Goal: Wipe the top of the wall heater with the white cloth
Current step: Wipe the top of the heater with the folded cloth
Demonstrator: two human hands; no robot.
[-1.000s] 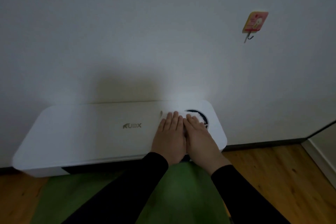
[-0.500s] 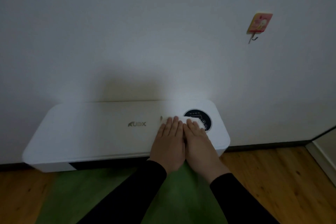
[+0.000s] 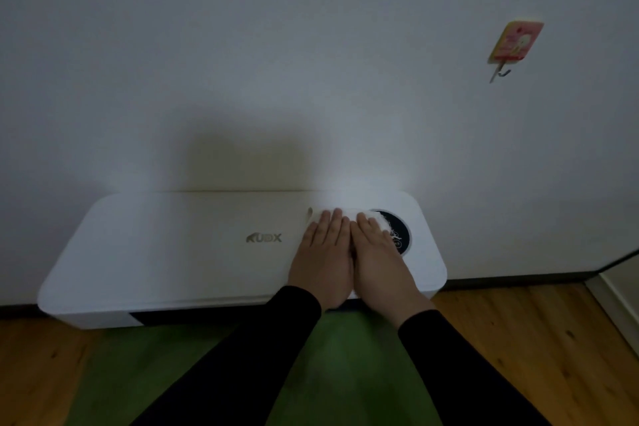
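The room was dim and grey-toned. A soft pool of light fell on the pale painted wall [image 3: 311, 45] above the right end of the long white wall heater [image 3: 173, 252], beside a broad blurred shadow. Detail was soft; straight edges bowed near the frame's borders.

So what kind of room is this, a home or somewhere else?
Most likely a room in a home: a white heater sits low against a plain wall, a small decorated hook is stuck higher up, and a green mat lies on a wooden floor.
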